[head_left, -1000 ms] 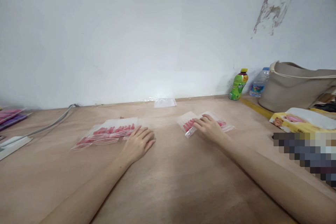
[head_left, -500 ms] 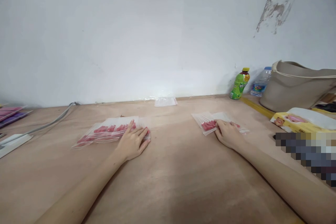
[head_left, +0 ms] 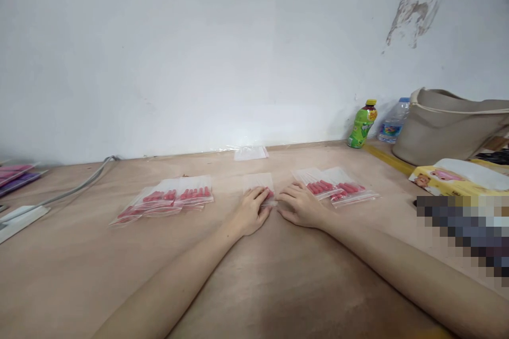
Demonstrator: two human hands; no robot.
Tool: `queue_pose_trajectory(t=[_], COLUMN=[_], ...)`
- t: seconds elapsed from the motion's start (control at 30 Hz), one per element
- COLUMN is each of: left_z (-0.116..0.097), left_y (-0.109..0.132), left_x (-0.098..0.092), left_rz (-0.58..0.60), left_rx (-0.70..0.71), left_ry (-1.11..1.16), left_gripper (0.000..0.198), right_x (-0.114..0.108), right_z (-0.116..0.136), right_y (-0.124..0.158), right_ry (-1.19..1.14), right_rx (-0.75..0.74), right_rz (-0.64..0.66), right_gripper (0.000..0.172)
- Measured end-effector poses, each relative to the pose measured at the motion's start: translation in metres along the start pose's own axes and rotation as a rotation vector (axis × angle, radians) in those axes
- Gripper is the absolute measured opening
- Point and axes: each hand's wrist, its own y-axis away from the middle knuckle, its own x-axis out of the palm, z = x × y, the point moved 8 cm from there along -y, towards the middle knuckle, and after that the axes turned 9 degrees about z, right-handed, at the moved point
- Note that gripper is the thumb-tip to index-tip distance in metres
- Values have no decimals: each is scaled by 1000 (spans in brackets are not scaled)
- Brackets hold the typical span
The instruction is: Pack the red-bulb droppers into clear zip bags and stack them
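In the middle of the table, a small clear zip bag (head_left: 257,180) with red, finger-shaped pieces lies flat. My left hand (head_left: 253,213) rests on it, fingers stretched over the red pieces and partly hiding them. Just right of that bag is my right hand (head_left: 301,205), fingers apart and loosely bent, the tips close to the bag's edge; contact is unclear. To the left lies an overlapping pile of similar bags (head_left: 194,193). Two more such bags, a nearer-to-centre one (head_left: 319,187) and an outer one (head_left: 347,188), overlap beyond my right hand.
An empty-looking clear bag (head_left: 251,153) lies by the wall. At the right stand a green bottle (head_left: 361,126), a water bottle (head_left: 391,128), a grey-beige bucket (head_left: 445,127) and a yellow tissue pack (head_left: 445,183). A grey cable (head_left: 83,182) runs to a white power strip (head_left: 22,221) at left.
My left hand has moved right from the left pile, and one bag now lies beneath it mid-table. My right hand has left the right-hand bags and moved left toward it.
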Motion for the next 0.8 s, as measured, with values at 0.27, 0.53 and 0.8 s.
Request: queue_pose_trajectory(t=[0.27, 0.53, 0.8], left_z=[28, 26, 22], left_y=[20, 12, 17], left_x=[-6, -3, -11], left_rz=[-75, -68, -39], left_rx=[-96, -52, 108], left_ry=[31, 35, -58], left_gripper=[31, 27, 21], right_x=[6, 3, 6], right_z=[-8, -18, -12], right_y=[-6, -6, -6], right_ry=[-122, -97, -32], right_rx=[-23, 123, 58], right_rz=[-60, -58, -70], right_gripper=[28, 33, 18])
